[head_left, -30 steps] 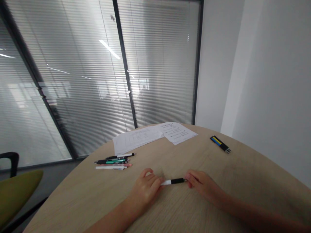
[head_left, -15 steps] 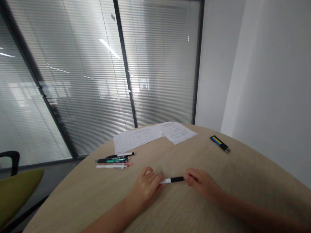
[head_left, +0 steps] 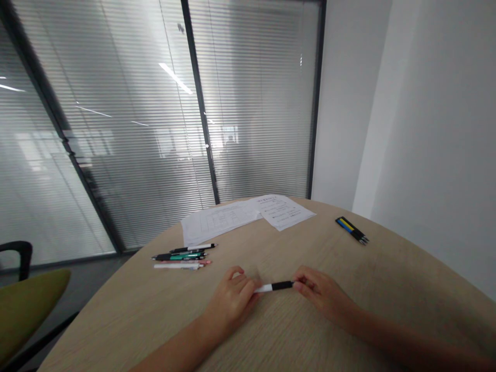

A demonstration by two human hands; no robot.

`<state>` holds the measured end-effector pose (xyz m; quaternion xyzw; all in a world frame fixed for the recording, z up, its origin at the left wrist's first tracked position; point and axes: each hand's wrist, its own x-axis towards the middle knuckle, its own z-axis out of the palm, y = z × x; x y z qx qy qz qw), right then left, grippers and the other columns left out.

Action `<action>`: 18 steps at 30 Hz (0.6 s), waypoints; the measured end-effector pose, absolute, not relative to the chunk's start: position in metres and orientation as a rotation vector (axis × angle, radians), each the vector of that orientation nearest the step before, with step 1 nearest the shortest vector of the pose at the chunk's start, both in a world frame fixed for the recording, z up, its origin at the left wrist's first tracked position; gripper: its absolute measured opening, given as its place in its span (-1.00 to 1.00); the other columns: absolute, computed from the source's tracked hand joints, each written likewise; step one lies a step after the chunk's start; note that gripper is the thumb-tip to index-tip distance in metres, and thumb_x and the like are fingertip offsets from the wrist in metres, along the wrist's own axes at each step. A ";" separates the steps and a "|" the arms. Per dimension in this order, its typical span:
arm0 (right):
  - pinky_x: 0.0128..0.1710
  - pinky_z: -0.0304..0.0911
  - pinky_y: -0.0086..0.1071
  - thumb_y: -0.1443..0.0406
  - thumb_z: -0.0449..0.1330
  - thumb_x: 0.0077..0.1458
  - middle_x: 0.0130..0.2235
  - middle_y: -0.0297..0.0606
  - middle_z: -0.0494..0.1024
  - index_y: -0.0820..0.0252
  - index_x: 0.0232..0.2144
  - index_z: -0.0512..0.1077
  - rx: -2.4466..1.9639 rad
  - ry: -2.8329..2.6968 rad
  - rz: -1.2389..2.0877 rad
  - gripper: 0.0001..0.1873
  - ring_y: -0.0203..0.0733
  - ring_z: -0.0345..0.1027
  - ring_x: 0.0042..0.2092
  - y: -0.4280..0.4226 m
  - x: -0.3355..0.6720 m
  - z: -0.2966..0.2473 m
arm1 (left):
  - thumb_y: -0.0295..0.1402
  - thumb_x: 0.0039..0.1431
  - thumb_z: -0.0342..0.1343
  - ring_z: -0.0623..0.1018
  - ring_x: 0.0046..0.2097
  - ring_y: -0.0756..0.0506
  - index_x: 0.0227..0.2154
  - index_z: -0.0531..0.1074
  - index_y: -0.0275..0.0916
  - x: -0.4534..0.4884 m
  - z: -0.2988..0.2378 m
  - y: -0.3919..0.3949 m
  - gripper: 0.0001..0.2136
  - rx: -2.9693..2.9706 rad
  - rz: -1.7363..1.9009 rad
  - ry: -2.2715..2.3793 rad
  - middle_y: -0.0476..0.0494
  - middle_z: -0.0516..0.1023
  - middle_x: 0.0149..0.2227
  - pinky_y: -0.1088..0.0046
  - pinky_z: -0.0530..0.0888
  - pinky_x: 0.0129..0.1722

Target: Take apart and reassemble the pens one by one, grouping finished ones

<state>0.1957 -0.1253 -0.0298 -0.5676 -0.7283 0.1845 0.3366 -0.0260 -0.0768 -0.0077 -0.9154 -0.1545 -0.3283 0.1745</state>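
So I've got a white-and-black pen (head_left: pixel 274 287) stretched out sideways between my two hands, low over the near part of the round wooden table (head_left: pixel 294 336). Using the pen as the middle of the clock: my left hand (head_left: pixel 233 299) is at 9, thumb and fingers pinched around the white end, with one finger curled up loose. My right hand (head_left: pixel 320 289) is at 3, fingertips closed on the tip just past the black grip. Exactly what they cover there, I can't tell.

Around 10 there's a little pile of pens (head_left: pixel 180 257), white, black, green and pink ones. Printed sheets (head_left: pixel 220 219) run from 11 to 12, overlapping near the far edge. At 2 there's a black bundle (head_left: pixel 352 230) with yellow and blue strips. Greenish chair (head_left: pixel 33 310) is way off at 9.
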 end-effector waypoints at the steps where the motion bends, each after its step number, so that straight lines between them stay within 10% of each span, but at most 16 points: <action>1: -0.49 0.06 -0.49 0.27 -0.02 0.06 -0.53 -0.39 0.36 0.17 -0.50 0.28 -1.476 -1.919 0.466 -0.85 -0.34 0.20 -0.48 -0.126 0.196 -0.030 | -0.46 0.20 -0.20 0.44 -0.51 0.01 -0.36 0.27 -0.26 -0.026 -0.007 -0.077 -0.85 -2.594 -0.923 -0.433 -0.02 0.49 -0.52 0.36 0.34 -0.32; 12: -0.48 0.14 -0.47 0.26 -0.10 0.12 -0.54 -0.36 0.38 0.18 -0.57 0.27 -1.423 -2.032 0.342 -0.71 -0.32 0.24 -0.48 -0.124 0.199 -0.032 | -0.49 0.17 -0.16 0.45 -0.51 0.00 -0.36 0.31 -0.27 -0.026 -0.010 -0.079 -0.86 -2.622 -0.980 -0.396 -0.02 0.50 -0.52 0.37 0.33 -0.33; 18: -0.07 0.15 -0.23 0.37 -0.09 0.09 -0.06 -0.10 0.38 0.23 -0.03 0.22 -1.211 -1.979 -0.363 -0.63 -0.16 0.20 -0.02 -0.128 0.194 -0.032 | -0.41 0.05 -0.05 0.44 -0.47 -0.02 -0.46 0.38 -0.24 -0.012 -0.009 -0.095 -0.89 -2.914 -1.067 -1.262 -0.03 0.49 -0.53 0.53 0.32 -0.52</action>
